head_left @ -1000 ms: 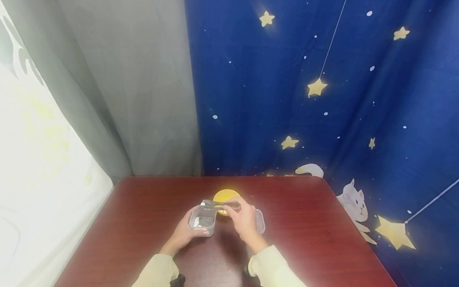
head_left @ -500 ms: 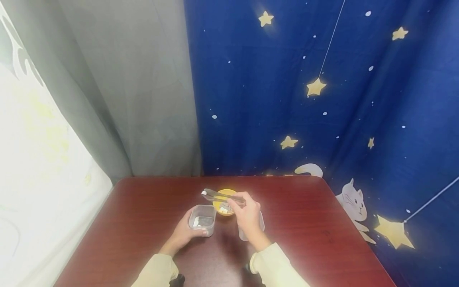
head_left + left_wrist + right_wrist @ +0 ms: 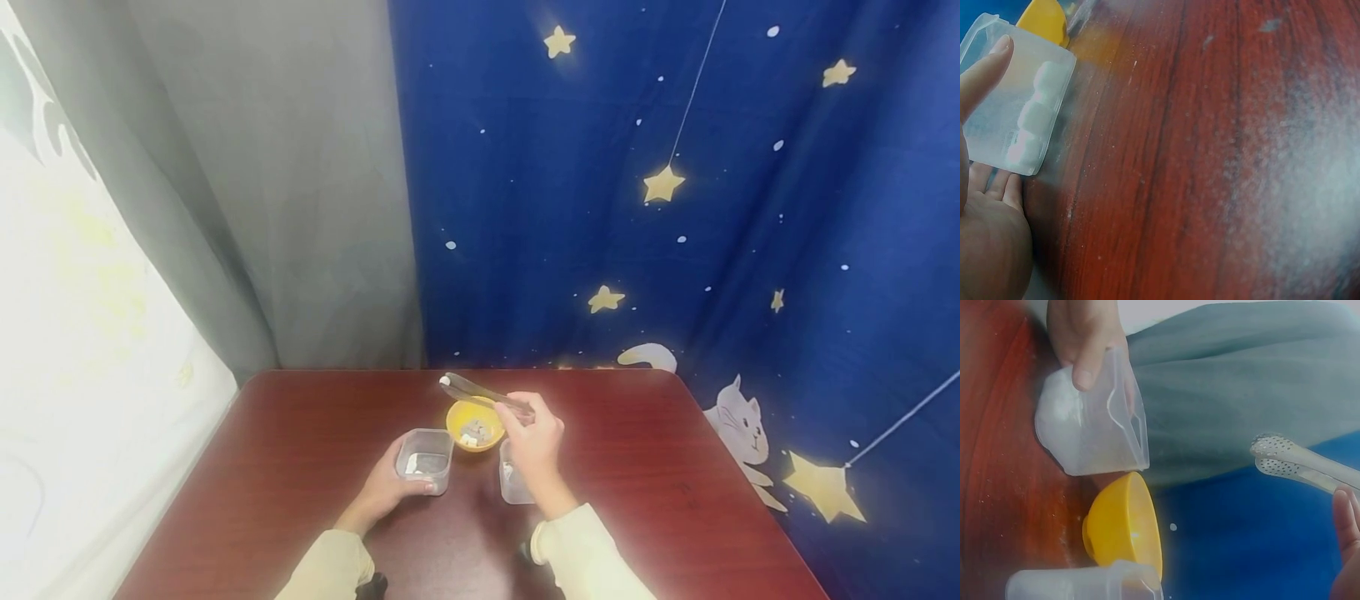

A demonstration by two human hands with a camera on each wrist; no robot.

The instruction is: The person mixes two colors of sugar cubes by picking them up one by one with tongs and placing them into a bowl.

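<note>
My left hand grips a clear plastic container, thumb on the near side and fingers around the far left side. White rounded pieces lie inside along its bottom. Raised behind the containers, my right hand pinches a pair of metal tongs that point left. Perforated ends of the tongs stand close together, with a small white piece at the tip in the head view. Below the tongs sits a yellow bowl holding greyish and white pieces.
A second clear container stands right of the bowl, partly behind my right wrist. All of it rests on a reddish-brown table. Grey and blue star-patterned curtains hang beyond the table's far edge.
My right hand has lifted the tongs up and rightward, from over the left container to above the bowl. The bowl's contents and second container show more. My left hand stays put.
</note>
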